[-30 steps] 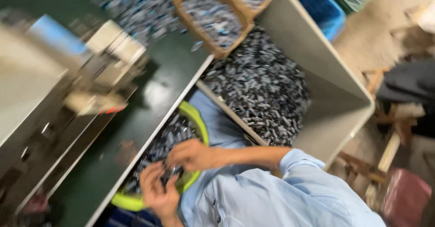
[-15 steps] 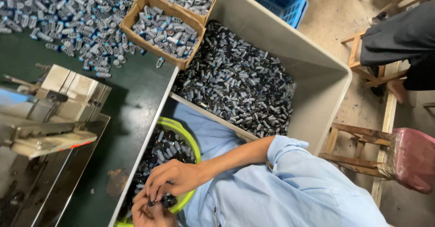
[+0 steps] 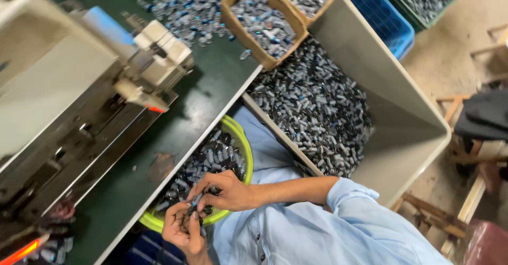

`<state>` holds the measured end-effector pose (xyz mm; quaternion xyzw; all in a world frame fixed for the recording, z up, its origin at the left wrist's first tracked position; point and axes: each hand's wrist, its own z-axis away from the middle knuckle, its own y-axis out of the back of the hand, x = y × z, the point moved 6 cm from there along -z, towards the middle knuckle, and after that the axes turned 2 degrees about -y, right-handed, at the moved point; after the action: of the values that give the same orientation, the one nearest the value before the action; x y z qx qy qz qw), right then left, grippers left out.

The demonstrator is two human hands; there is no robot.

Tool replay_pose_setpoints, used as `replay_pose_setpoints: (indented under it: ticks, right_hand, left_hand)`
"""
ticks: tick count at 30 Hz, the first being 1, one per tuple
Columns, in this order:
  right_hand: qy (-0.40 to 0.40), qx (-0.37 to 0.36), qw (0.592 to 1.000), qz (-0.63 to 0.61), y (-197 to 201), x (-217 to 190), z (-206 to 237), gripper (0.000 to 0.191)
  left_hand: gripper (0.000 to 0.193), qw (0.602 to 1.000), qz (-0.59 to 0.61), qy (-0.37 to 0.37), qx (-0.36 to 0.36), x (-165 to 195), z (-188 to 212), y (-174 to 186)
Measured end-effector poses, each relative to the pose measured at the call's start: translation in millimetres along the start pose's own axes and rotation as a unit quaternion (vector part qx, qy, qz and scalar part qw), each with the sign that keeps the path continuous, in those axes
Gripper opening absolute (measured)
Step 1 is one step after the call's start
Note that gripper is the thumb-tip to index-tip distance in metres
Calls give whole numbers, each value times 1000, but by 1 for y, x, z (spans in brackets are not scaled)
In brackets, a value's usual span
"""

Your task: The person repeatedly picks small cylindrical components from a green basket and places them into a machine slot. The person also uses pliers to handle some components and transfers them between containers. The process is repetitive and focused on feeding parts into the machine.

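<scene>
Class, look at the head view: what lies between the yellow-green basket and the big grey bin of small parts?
In the head view, the person's light blue clothing fills the stretch between the yellow-green basket and the grey bin.

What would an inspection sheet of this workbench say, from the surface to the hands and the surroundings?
Surface: dark green worktop, strewn at the far end with small grey cylindrical parts.
Job's things: yellow-green round plastic basket of the same parts, on the lap.
Clutter: brown cardboard box of parts; large grey bin of parts.
Hands: right hand and left hand both pinch parts over the basket.
Cables: nothing seen.
Surroundings: beige metal machine; blue plastic crate; wooden stools.
</scene>
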<state>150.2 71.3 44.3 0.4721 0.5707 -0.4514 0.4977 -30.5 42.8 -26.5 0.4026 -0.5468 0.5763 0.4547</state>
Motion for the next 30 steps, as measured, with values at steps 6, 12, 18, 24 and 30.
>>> replay_pose_setpoints:
  ticks: [6, 12, 18, 24, 30]
  right_hand:
    - [-39, 4, 974, -224, 3, 37, -13, 17]
    - [114, 7, 993, 15, 16, -13, -78, 21]
    - [342, 17, 888, 308, -27, -83, -198, 24]
    - [346, 15, 850, 398, -40, -67, -216, 38]
    - [326, -76, 821, 463, -39, -85, -217, 63]
  left_hand:
    - [25, 999, 24, -45, 20, 29, 15, -14]
    - [23, 992, -71, 48, 94, 23, 10, 3]
    - [23, 971, -155, 171, 53, -18, 4, 0]
    - [18, 976, -198, 34, 87, -3, 24, 18]
    - [23, 987, -46, 120, 96, -19, 17, 18]
